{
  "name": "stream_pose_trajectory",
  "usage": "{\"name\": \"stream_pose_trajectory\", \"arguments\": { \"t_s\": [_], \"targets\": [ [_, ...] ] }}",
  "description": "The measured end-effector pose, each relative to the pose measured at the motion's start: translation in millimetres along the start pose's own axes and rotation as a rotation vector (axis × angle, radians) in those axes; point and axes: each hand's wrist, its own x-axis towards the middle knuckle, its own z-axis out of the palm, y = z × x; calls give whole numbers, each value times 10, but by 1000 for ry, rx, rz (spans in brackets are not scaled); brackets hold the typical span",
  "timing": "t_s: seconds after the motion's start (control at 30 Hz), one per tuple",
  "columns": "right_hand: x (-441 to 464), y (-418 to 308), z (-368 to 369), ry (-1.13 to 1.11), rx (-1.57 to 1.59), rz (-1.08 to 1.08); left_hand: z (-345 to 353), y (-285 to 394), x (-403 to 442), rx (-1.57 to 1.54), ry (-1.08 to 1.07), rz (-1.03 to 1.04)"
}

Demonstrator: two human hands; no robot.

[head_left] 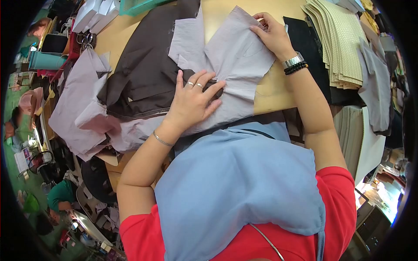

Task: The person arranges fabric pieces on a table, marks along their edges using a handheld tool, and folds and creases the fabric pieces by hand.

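Note:
Light mauve fabric (238, 54) lies across the wooden table, with creases running out from its middle. My left hand (196, 98), with rings on two fingers, rests on this fabric with its fingers spread, beside a small dark piece under the fingertips. At the upper right edge of the mauve fabric, my right hand (272, 37) pinches the cloth between thumb and fingers. Dark brown fabric (146, 65) lies to the left of my left hand, partly over more mauve cloth (80, 104) that hangs over the table's left side.
A stack of cream textured sheets (337, 43) stands at the right beside black material (305, 52). Grey cloth (375, 87) hangs farther right. A teal tray (139, 5) and white boxes (93, 15) are at the back left. Another person in green (61, 194) is at lower left.

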Motion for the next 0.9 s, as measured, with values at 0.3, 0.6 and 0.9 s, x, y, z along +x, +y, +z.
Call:
{"name": "stream_pose_trajectory", "arguments": {
  "t_s": [0.3, 0.6, 0.9],
  "targets": [
    [-13, -34, -34, -2, -17, -18, -13, 10, -10, -11, -20, -24],
    [-169, -254, 34, 144, -260, -565, -46, 68, 90, 57, -29, -32],
    [-1064, -618, 116, -306, -148, -600, -49, 99, 93, 83, -58, -58]
  ]
}}
